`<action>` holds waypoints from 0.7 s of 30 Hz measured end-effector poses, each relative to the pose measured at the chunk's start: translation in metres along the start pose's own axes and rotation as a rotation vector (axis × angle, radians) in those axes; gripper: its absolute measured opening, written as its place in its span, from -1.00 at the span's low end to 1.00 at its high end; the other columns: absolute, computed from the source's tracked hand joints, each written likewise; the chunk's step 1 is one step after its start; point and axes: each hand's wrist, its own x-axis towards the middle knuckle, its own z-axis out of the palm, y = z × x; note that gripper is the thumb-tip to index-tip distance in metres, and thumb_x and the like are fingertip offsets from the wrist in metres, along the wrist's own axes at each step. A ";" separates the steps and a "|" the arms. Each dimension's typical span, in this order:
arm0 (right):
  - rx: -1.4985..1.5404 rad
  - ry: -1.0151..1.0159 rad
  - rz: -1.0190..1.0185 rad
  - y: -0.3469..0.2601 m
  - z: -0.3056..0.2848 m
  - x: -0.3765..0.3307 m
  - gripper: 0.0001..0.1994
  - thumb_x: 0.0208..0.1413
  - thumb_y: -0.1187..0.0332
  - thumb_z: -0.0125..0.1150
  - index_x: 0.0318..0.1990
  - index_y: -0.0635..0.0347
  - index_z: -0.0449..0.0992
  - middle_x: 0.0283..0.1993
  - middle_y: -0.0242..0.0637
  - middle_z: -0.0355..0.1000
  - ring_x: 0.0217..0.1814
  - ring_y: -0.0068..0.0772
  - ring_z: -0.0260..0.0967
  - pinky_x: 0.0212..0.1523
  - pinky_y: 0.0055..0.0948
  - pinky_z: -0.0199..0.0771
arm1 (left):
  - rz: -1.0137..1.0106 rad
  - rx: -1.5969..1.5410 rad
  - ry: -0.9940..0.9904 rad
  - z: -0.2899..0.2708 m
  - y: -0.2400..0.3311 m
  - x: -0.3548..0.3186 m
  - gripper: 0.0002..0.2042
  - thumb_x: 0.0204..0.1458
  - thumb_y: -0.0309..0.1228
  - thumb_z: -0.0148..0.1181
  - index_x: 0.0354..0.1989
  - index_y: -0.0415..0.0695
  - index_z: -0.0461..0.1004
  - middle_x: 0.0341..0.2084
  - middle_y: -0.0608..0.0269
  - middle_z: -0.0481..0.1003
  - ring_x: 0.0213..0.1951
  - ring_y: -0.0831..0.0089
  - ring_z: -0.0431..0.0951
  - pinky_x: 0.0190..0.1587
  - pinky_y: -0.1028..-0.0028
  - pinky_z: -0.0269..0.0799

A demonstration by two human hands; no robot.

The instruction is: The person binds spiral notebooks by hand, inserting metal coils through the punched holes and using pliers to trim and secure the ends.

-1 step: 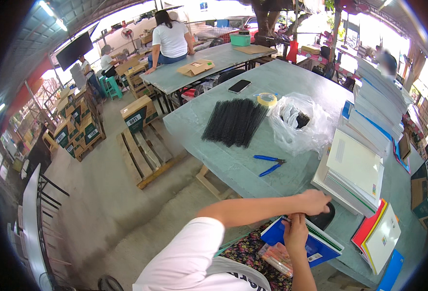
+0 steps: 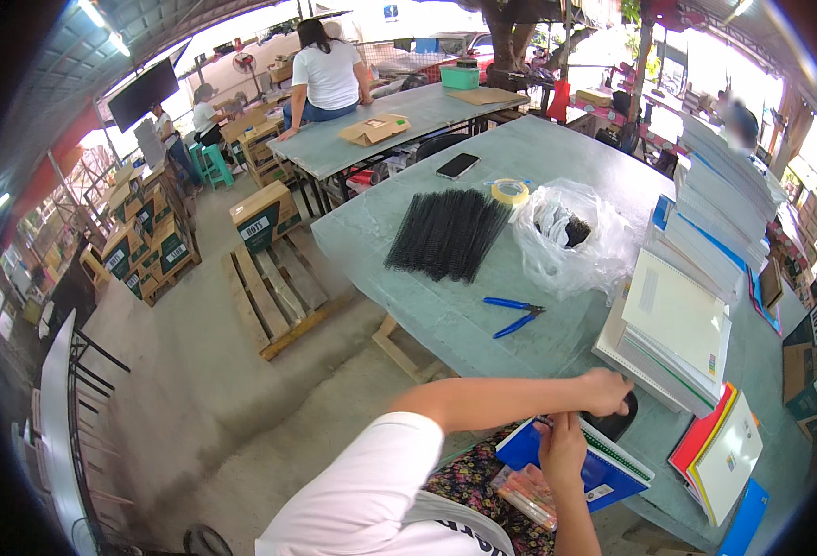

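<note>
Head view: we have the blue notebook (image 2: 618,476) over the flowered cloth (image 2: 464,485) at our lap, beside the edge of the table (image 2: 445,320), its green coil (image 2: 618,450) along the upper side. Our right hand (image 2: 563,448) sits near the coil's end, fingers bent narrow; our left hand (image 2: 605,392) is curled just beyond it. We cannot tell what either grip pinches. To work here cleanly, we should brace the notebook, square its pages and apply light, even force. The blue cutters (image 2: 510,303) lie apart, near the black coils (image 2: 448,234).
</note>
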 end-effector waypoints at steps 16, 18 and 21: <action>-0.141 -0.049 0.117 0.026 -0.037 -0.012 -0.84 -0.12 0.35 0.21 -0.33 0.14 0.46 -0.46 -0.28 0.40 -0.39 -0.20 0.36 -0.34 -0.29 0.31 | 0.059 0.050 0.431 0.053 -0.045 -0.161 -0.63 -0.22 -0.56 0.29 -0.15 -0.05 0.45 -0.37 0.18 0.36 -0.38 0.31 0.42 -0.34 0.38 0.37; -0.168 -0.038 0.111 0.034 -0.042 -0.014 -0.83 -0.12 0.36 0.21 -0.32 0.13 0.47 -0.46 -0.28 0.40 -0.39 -0.22 0.36 -0.34 -0.31 0.29 | 0.094 0.008 0.597 0.054 -0.041 -0.157 -0.65 -0.21 -0.55 0.28 -0.16 -0.03 0.47 -0.37 0.19 0.36 -0.39 0.31 0.42 -0.35 0.38 0.37; -0.109 0.020 0.041 0.040 -0.042 -0.022 -0.82 -0.11 0.36 0.21 -0.28 0.09 0.49 -0.49 -0.32 0.39 -0.43 -0.26 0.35 -0.34 -0.32 0.26 | 0.157 0.074 0.791 0.051 -0.051 -0.144 -0.66 -0.19 -0.53 0.27 -0.16 0.02 0.49 -0.39 0.21 0.35 -0.44 0.34 0.42 -0.40 0.41 0.38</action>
